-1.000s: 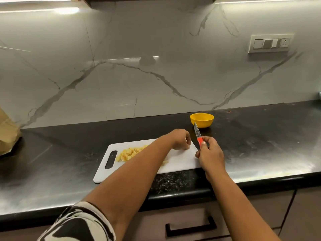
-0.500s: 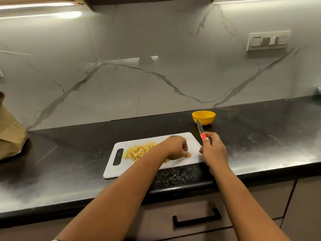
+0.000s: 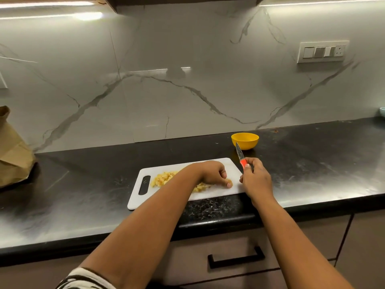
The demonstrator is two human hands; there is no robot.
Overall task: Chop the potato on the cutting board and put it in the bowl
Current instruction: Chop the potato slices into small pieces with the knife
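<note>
A white cutting board (image 3: 216,191) lies on the black counter with a heap of chopped potato pieces (image 3: 161,179) on its left half. My left hand (image 3: 212,173) reaches across the board, its fingers curled down onto a small potato piece (image 3: 229,182) near the board's right end. My right hand (image 3: 255,180) grips a small knife (image 3: 240,155) by its red handle, blade pointing up and away, at the board's right edge. A yellow bowl (image 3: 245,140) stands just behind the knife tip; I cannot see anything inside it.
A brown paper bag (image 3: 12,151) stands on the counter at the far left. A pale bowl edge (image 3: 382,111) shows at the far right by the wall. The counter's front edge runs just below the board, with a drawer handle (image 3: 236,258) underneath.
My left hand has slid toward me along the board onto the potato bits near its right end. The right hand keeps the knife raised. The camera has shifted slightly.
</note>
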